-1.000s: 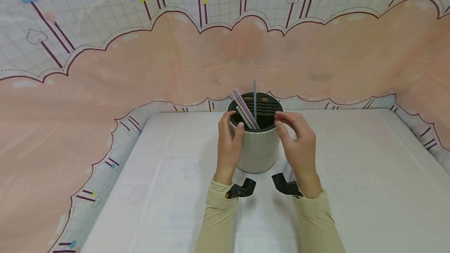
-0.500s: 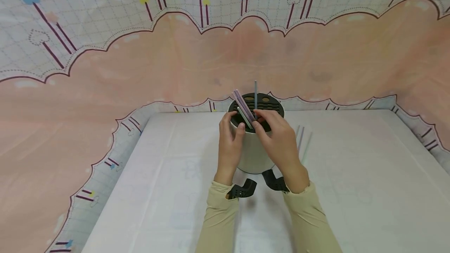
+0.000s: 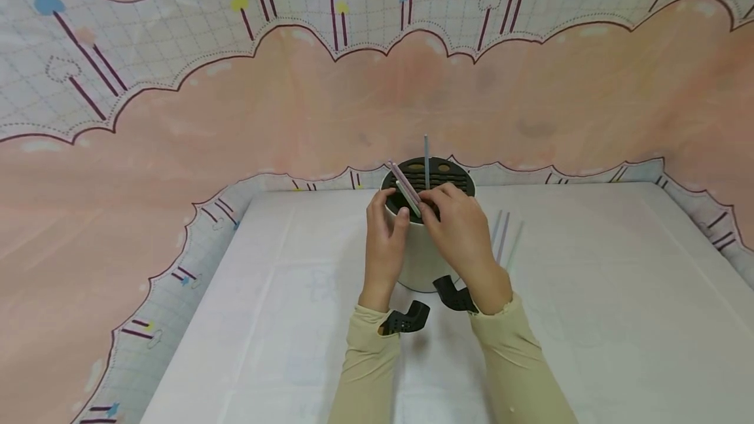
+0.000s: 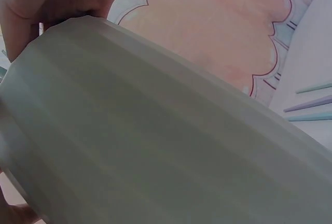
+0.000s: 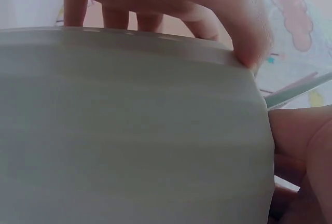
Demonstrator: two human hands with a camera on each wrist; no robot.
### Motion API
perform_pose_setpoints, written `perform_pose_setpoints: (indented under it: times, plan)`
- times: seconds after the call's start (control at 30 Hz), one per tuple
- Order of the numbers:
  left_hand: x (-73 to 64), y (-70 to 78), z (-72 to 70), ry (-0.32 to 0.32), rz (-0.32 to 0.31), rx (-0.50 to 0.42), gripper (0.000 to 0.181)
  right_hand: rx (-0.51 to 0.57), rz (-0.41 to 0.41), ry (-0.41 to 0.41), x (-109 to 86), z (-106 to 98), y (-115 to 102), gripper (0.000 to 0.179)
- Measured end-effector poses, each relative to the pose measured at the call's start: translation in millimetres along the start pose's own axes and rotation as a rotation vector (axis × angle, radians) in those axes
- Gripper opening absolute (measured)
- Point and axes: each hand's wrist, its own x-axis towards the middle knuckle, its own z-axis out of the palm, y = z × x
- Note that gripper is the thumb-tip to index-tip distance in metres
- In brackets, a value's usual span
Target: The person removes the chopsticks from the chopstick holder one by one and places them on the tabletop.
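Observation:
A pale grey cylindrical utensil holder point(image 3: 421, 257) with a black slotted top insert point(image 3: 450, 175) stands upright on the white-covered table. My left hand point(image 3: 384, 254) grips its left side, fingers curled over the rim and thumb against the front. Purple straws point(image 3: 401, 176) lean left out of the front opening, with a pale green straw point(image 3: 405, 196) beside them. My right hand point(image 3: 462, 237) reaches over the opening and pinches the purple straws low down. A blue straw point(image 3: 427, 159) rises upright behind these fingers. In the right wrist view the holder's wall point(image 5: 129, 130) hides the opening.
Several loose pastel straws lie on the table right of the holder, among them a purple straw point(image 3: 503, 237) and a green straw point(image 3: 515, 244). A printed peach-and-white cloth point(image 3: 330, 110) hangs behind the table point(image 3: 283, 319).
My right hand has moved left from the holder's right rim to the straws. The purple straws' tops have dropped slightly. The left hand has kept its hold.

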Motion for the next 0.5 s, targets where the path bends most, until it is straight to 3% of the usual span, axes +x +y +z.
perform_pose_setpoints:
  times: [0.07, 0.23, 0.33, 0.5]
  plan:
    - [-0.3, -0.1, 0.1, -0.001, -0.006, 0.001, 0.04, 0.003, 0.01, -0.013, 0.4, -0.4, -0.2, 0.016]
    - [4.1, -23.7, 5.3, 0.001, -0.003, 0.004, 0.042, 0.028, 0.013, 0.01, -0.1, -1.3, 1.0, 0.017]
    - [6.8, -37.4, 8.4, -0.002, 0.002, 0.011, 0.043, 0.058, -0.001, 0.055, -0.1, -4.0, 2.6, 0.017]
    - [7.2, -40.8, 8.5, 0.003, 0.015, 0.026, 0.043, 0.127, -0.041, 0.178, 2.6, -13.9, 6.4, 0.017]
